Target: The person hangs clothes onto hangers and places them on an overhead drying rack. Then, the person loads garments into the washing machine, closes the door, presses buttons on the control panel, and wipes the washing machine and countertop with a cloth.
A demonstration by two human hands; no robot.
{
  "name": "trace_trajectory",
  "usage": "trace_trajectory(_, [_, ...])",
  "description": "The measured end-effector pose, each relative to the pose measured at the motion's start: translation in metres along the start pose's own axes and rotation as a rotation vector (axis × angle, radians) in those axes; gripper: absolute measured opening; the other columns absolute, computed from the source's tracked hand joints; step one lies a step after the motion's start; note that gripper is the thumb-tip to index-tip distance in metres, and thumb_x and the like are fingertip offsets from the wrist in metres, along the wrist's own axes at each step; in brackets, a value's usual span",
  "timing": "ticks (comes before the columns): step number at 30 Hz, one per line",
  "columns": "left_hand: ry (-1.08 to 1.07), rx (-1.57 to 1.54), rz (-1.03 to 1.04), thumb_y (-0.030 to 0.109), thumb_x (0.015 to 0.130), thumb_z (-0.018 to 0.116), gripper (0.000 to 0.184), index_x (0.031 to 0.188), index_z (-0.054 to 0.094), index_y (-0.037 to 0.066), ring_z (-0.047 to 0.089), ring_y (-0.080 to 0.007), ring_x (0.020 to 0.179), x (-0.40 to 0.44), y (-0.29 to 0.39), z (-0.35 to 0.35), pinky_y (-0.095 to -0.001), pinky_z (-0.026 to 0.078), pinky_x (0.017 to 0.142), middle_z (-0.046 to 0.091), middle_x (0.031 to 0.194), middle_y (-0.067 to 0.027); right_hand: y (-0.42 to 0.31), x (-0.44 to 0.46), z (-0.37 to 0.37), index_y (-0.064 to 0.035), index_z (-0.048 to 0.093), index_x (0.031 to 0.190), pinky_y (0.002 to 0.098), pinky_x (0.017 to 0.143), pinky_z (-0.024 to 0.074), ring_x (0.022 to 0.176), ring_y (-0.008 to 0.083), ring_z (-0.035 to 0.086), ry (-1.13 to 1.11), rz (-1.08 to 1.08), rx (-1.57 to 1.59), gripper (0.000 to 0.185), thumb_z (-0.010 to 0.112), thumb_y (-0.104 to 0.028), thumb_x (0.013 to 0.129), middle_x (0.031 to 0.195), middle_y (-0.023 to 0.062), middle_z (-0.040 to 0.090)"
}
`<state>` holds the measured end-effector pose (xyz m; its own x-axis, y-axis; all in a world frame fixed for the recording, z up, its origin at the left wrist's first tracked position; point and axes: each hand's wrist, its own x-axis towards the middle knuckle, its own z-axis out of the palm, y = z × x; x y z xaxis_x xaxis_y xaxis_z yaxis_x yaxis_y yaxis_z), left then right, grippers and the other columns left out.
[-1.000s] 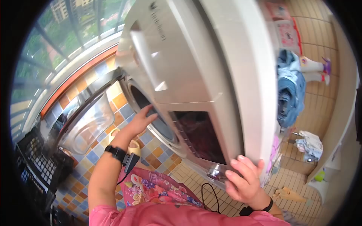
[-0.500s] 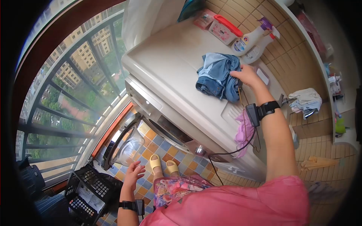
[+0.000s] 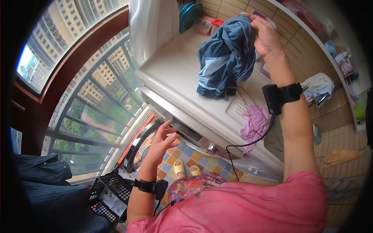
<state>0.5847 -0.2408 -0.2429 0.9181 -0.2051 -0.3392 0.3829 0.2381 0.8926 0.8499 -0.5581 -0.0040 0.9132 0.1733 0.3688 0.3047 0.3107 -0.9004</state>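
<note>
My right hand (image 3: 266, 37) grips the upper end of a bundle of blue denim clothing (image 3: 227, 56), raised above the white top of the washing machine (image 3: 167, 64). The bundle hangs down, its lower part over the machine top. My left hand (image 3: 163, 141) is empty with its fingers apart, in front of the machine near the control panel. Below it, the round machine door (image 3: 142, 149) stands open. A pink-purple cloth (image 3: 255, 124) lies on the ridged corner of the machine top.
A red-lidded box (image 3: 217, 23) stands behind the denim. White cloths (image 3: 318, 87) hang at the right wall, above a yellow cloth (image 3: 342, 156). A black crate (image 3: 110, 196) and dark striped clothing (image 3: 54, 194) are at lower left. A cable runs from my right wrist.
My right hand has lifted the denim from the machine top, and the bundle now hangs longer. My left hand has moved up and right. The view has shifted.
</note>
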Motion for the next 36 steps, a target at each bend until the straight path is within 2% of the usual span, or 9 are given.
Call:
trace_trajectory(3, [-0.060, -0.078, 0.090, 0.052, 0.085, 0.070, 0.099, 0.157, 0.009, 0.021, 0.049, -0.0343, 0.127, 0.021, 0.020, 0.025, -0.0498, 0.052, 0.095, 0.028, 0.152, -0.0222, -0.065, -0.018, 0.042, -0.0042, 0.060, 0.114, 0.0373, 0.085, 0.0583, 0.093, 0.0244, 0.069, -0.191, -0.137, 0.365, 0.020, 0.053, -0.012, 0.097, 0.105, 0.0117, 0.070])
trace_trajectory(8, [-0.263, -0.744, -0.034, 0.078, 0.073, 0.064, 0.118, 0.157, 0.000, 0.025, 0.039, -0.0451, 0.134, 0.054, 0.040, 0.061, -0.0644, 0.046, 0.097, 0.021, 0.156, -0.0216, -0.123, -0.046, 0.124, -0.0018, 0.046, 0.125, 0.0345, 0.083, 0.0584, 0.089, 0.0220, 0.067, -0.471, -0.141, 0.421, 0.031, 0.046, 0.001, 0.094, 0.102, 0.0132, 0.063])
trace_trajectory(11, [-0.616, -1.020, 0.102, 0.083, 0.062, 0.067, 0.123, 0.156, 0.018, 0.020, 0.034, -0.0485, 0.137, 0.049, 0.060, 0.080, -0.0739, 0.035, 0.101, 0.037, 0.150, -0.0189, -0.108, -0.055, 0.164, -0.0031, 0.037, 0.131, 0.0336, 0.080, 0.0584, 0.086, 0.0216, 0.066, -0.660, -0.107, 0.606, 0.039, 0.048, 0.001, 0.094, 0.107, 0.0155, 0.059])
trace_trajectory(13, [-0.407, -0.893, 0.228, 0.069, 0.088, 0.053, 0.092, 0.149, 0.032, 0.004, 0.039, -0.0329, 0.139, 0.017, 0.086, 0.095, -0.0473, 0.035, 0.113, 0.039, 0.151, -0.0193, -0.075, -0.083, 0.191, -0.0019, 0.045, 0.124, 0.0323, 0.077, 0.0577, 0.082, 0.0203, 0.065, -0.563, -0.054, 0.616, 0.032, 0.048, 0.001, 0.093, 0.102, 0.0128, 0.061])
trace_trajectory(15, [-0.049, -0.724, 0.682, 0.047, 0.096, 0.053, 0.071, 0.146, 0.036, -0.001, 0.046, -0.0328, 0.134, 0.047, 0.040, 0.063, -0.0413, 0.039, 0.111, 0.046, 0.146, -0.0206, -0.045, -0.120, 0.208, 0.0005, 0.060, 0.109, 0.0298, 0.070, 0.0561, 0.072, 0.0176, 0.065, -0.378, 0.045, 0.628, 0.023, 0.047, 0.002, 0.090, 0.093, 0.0075, 0.066])
trace_trajectory(19, [-0.025, -0.772, 0.391, 0.044, 0.094, 0.055, 0.068, 0.144, 0.038, 0.000, 0.047, -0.0325, 0.132, -0.039, 0.010, 0.009, -0.0409, 0.040, 0.109, 0.047, 0.144, -0.0202, 0.027, -0.175, 0.174, -0.0013, 0.059, 0.114, 0.0240, 0.077, 0.0519, 0.079, 0.0110, 0.061, -0.236, 0.323, 0.363, 0.030, 0.046, 0.004, 0.088, 0.092, 0.0060, 0.064])
trace_trajectory(24, [0.227, -0.835, 0.185, 0.040, 0.093, 0.056, 0.065, 0.142, 0.040, 0.000, 0.048, -0.0321, 0.131, -0.141, -0.075, -0.032, -0.0404, 0.041, 0.107, 0.048, 0.142, -0.0198, 0.083, -0.260, 0.129, 0.0013, 0.057, 0.122, 0.0366, 0.089, 0.0500, 0.099, 0.0207, 0.062, -0.646, 0.503, -0.325, 0.033, 0.048, 0.000, 0.090, 0.109, 0.0118, 0.063])
trace_trajectory(27, [0.323, -0.900, 0.099, 0.037, 0.092, 0.057, 0.063, 0.140, 0.041, 0.000, 0.049, -0.0318, 0.130, -0.156, -0.123, -0.038, -0.0401, 0.042, 0.106, 0.049, 0.141, -0.0195, 0.115, -0.282, 0.087, -0.0016, 0.059, 0.119, 0.0449, 0.094, 0.0449, 0.105, 0.0368, 0.056, -0.673, -0.328, -1.045, 0.039, 0.064, -0.009, 0.081, 0.112, 0.0170, 0.060])
trace_trajectory(36, [0.360, -1.076, -0.106, 0.030, 0.089, 0.060, 0.057, 0.137, 0.045, 0.001, 0.050, -0.0312, 0.128, -0.065, -0.270, -0.078, -0.0393, 0.045, 0.102, 0.051, 0.137, -0.0188, 0.153, -0.309, 0.017, -0.0007, 0.047, 0.137, 0.0496, 0.111, 0.0319, 0.136, 0.0424, 0.039, -0.883, -0.031, -1.431, 0.067, 0.071, -0.006, 0.075, 0.148, 0.0228, 0.039])
